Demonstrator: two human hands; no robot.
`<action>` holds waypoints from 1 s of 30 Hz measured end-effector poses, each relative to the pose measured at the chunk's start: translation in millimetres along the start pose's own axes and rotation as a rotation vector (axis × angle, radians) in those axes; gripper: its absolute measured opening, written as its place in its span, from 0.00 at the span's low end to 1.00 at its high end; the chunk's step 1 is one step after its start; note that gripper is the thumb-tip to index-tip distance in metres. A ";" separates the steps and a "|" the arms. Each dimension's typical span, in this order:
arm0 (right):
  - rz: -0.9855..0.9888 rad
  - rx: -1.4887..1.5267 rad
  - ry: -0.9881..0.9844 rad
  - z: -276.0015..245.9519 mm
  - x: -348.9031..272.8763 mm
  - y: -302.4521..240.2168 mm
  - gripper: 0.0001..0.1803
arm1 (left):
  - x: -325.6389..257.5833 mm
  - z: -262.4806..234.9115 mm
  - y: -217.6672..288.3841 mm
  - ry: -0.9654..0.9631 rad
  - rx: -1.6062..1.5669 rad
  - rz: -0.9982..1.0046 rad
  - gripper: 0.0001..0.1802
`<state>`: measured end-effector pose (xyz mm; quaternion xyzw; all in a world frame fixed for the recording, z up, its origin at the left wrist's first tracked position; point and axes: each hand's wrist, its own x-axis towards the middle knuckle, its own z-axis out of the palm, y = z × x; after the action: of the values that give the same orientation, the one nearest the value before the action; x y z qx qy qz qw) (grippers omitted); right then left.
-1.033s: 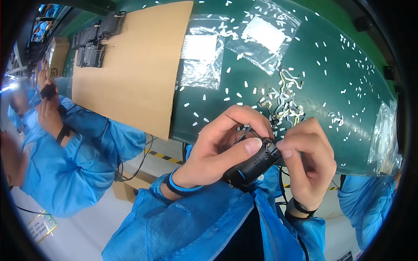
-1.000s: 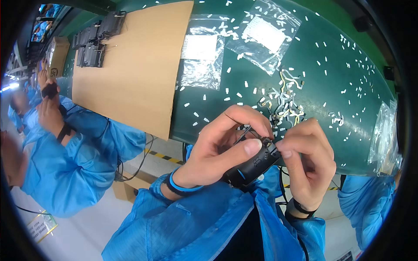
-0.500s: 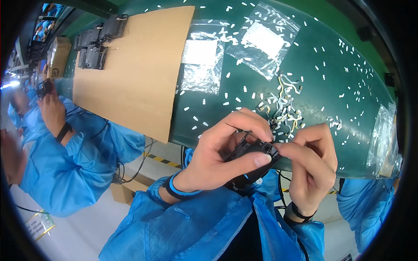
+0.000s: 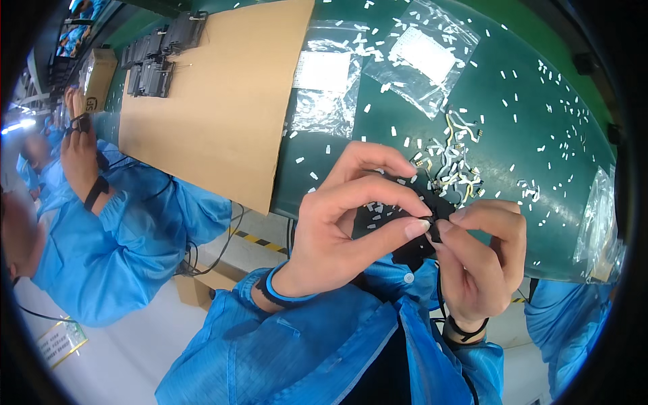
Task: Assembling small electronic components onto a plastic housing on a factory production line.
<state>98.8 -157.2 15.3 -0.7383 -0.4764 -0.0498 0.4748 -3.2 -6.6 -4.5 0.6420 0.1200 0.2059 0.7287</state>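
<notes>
Two hands met over the near edge of a green worktop (image 4: 540, 101). Between them sat one small black part (image 4: 413, 233), held above the worktop's edge and in front of the person's blue smock. The left hand (image 4: 344, 223) wrapped over it from the left, its fingers curled across the top and its thumb stretched along the underside, the thumb tip meeting the right hand at the part's right end. The right hand (image 4: 482, 260) came from the right, its thumb and forefinger pinched on that same end, where a small dark piece showed between the fingertips. Much of the part lay hidden behind the left fingers, so its full shape could not be told.

On the worktop just beyond the hands lay one heap of small yellowish and white wire pieces (image 4: 455, 162), too tangled to count. Many tiny white bits (image 4: 560, 145) were scattered over the green surface, too many to count. Three clear plastic bags showed: two (image 4: 324, 84) (image 4: 422, 57) side by side farther back, each with a white label, and a third (image 4: 597, 223) at the right rim. One large sheet of brown cardboard (image 4: 216, 101) covered the left part of the worktop, with a cluster of dark blocks (image 4: 155, 57) at its far corner and one brown carton (image 4: 98, 77) just beyond them.

At the left a co-worker in a blue smock (image 4: 115, 236) had raised hands (image 4: 77, 145) near that carton; their grip could not be told.
</notes>
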 end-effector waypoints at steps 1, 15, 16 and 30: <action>0.007 0.005 0.017 0.7 -0.4 -0.5 0.19 | -0.5 -3.3 0.6 0.001 -0.001 -0.001 0.06; 0.011 0.017 0.080 5.2 -0.5 -7.0 0.16 | -9.3 -1.0 2.6 0.154 0.370 0.239 0.11; 0.060 -0.029 0.171 4.9 2.9 -11.6 0.17 | -10.0 -2.4 1.7 0.219 0.602 0.395 0.11; 0.401 0.116 -0.085 -0.8 24.9 -28.6 0.11 | -6.8 -9.9 -2.5 0.177 1.051 0.861 0.19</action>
<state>91.0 -138.7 47.5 -0.7912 -0.3417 0.1042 0.4964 -13.2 -1.1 -9.0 0.8816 -0.0028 0.4435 0.1612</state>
